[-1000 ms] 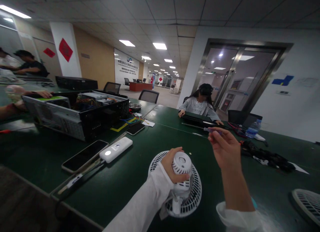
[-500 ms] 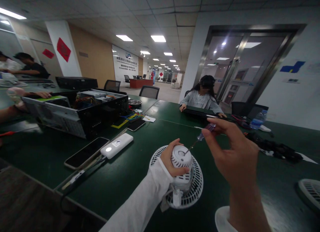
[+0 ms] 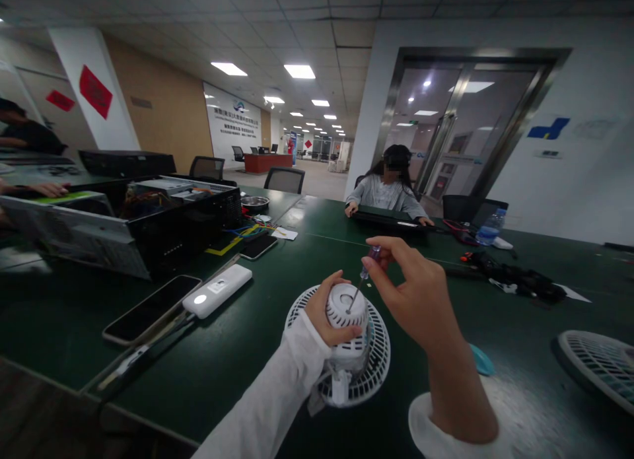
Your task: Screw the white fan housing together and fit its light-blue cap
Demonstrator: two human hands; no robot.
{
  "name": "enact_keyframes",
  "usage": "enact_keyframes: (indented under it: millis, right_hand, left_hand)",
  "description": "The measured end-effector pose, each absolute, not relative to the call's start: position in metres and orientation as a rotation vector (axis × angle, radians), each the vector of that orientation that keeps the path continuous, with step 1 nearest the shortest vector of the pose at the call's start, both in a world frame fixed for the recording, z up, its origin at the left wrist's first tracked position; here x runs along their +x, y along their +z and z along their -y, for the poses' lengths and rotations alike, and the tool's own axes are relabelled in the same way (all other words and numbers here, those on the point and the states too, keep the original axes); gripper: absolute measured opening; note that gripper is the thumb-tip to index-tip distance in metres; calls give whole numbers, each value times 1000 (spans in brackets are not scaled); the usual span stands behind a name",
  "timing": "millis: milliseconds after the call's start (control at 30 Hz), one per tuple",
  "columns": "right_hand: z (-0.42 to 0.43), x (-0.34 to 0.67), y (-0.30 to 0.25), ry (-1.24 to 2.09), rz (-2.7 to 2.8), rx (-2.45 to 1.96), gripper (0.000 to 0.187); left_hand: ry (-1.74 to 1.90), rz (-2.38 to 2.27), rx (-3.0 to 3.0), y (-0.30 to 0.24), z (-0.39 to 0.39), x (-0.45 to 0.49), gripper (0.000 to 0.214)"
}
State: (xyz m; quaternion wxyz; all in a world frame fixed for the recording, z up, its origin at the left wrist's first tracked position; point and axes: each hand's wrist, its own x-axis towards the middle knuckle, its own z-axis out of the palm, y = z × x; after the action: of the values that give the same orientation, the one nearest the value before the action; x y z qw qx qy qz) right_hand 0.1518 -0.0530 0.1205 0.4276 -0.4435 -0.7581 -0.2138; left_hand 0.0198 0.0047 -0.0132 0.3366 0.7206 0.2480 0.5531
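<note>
A white fan motor housing (image 3: 347, 307) sits on a round slotted grille (image 3: 379, 350) on the green table. My left hand (image 3: 324, 312) is wrapped around the housing, thumb and fingers on opposite sides. Between the thumb and fingertips of my right hand (image 3: 409, 287) is a screwdriver (image 3: 367, 266) with a clear purple handle. Its thin shaft slants down to the left, and the tip meets the top of the housing near a small hole. Whether a screw is under the tip, I cannot tell. A white plastic part (image 3: 340, 388) shows at the housing's near side.
On the left are a phone (image 3: 151, 308), a white power bank (image 3: 218, 291) with a cable, and an opened computer case (image 3: 163, 228). A second white grille (image 3: 601, 366) lies at right, near a turquoise piece (image 3: 482, 360). Across the table sits a person (image 3: 389, 185) with a black panel.
My right hand has moved left and slightly lower. The screwdriver stands steeper, and its tip has shifted to the near part of the housing top. The whole view has turned right.
</note>
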Motion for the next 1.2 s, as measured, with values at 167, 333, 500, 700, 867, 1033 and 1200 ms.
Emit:
enact_keyframes:
  millis: [167, 333, 500, 700, 867, 1033, 1200]
  right_hand:
    - [51, 151, 119, -580, 1914, -1108, 17]
    - [46, 152, 116, -604, 1876, -1161, 18]
    - [40, 153, 112, -612, 1824, -1234, 20]
    - [41, 154, 112, -552, 1830, -1251, 19]
    - [43, 155, 113, -451, 1799, -1246, 20]
    - [45, 154, 115, -433, 1788, -1243, 20]
    - [44, 153, 115, -476, 1821, -1255, 20]
  left_hand:
    - [1458, -648, 1868, -14, -5, 21, 93]
    - [1445, -634, 1864, -15, -7, 22, 93]
    - [1448, -631, 1872, -15, -6, 21, 92]
    - [1437, -643, 1880, -16, -6, 21, 92]
    - [1452, -652, 1892, -16, -7, 21, 93]
    - [1466, -648, 1914, -16, -9, 20, 93]
    - [1457, -654, 1907, -15, -7, 20, 92]
